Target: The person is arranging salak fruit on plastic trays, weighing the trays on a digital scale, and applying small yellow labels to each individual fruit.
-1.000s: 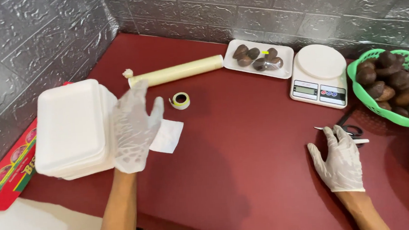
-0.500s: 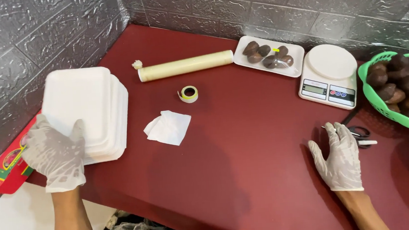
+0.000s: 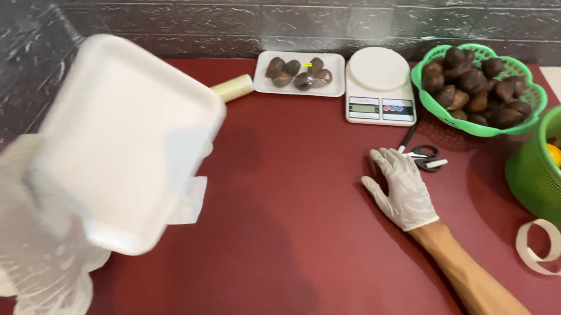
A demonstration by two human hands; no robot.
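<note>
Here, left hand [image 3: 36,240] grips white foam tray [image 3: 128,142] by its corner, raised and tilted; right hand [image 3: 401,185] lies flat, fingers spread, beside scissors [image 3: 425,157], steadying.

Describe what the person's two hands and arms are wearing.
Both hands wear thin, translucent white disposable gloves that wrinkle loosely and end at the wrist. The left hand is motion-blurred, its glove cuff bunched and baggy at the wrist. The right hand shows the glove more sharply, with creases across the back and fingers. Both forearms are bare, with no sleeves, watch or jewellery visible.
</note>
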